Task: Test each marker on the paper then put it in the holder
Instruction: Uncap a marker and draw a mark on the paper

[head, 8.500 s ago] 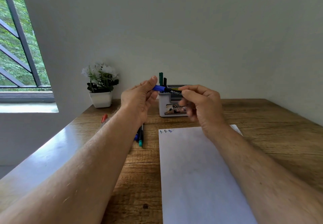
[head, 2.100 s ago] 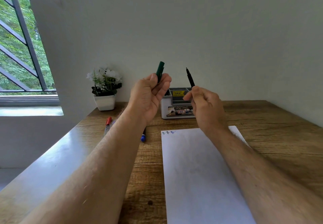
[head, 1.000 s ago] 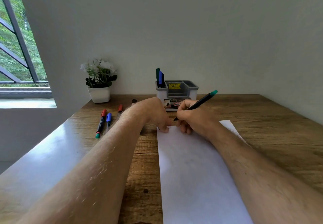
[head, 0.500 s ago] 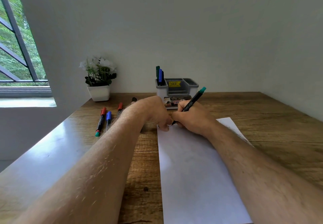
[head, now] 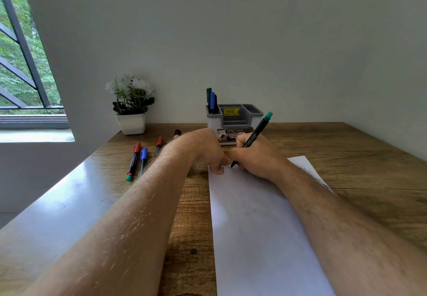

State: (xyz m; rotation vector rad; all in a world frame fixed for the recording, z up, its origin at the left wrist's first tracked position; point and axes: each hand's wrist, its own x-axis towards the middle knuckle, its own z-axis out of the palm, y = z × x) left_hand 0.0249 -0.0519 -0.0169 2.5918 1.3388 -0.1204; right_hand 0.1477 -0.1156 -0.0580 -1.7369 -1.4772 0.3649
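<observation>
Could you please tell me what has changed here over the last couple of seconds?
The right hand brought the uncapped marker down from the air and writes on the paper. The left hand, then holding the cap aloft, now rests on the paper's corner. The holder stayed put.

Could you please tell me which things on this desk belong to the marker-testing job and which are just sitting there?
Part of the job:
- green-ended marker, gripped by the right hand
- paper, steadied by the left hand
- holder, markers in its left compartment
- loose markers on the desk

Just there:
- potted plant
- window
</observation>
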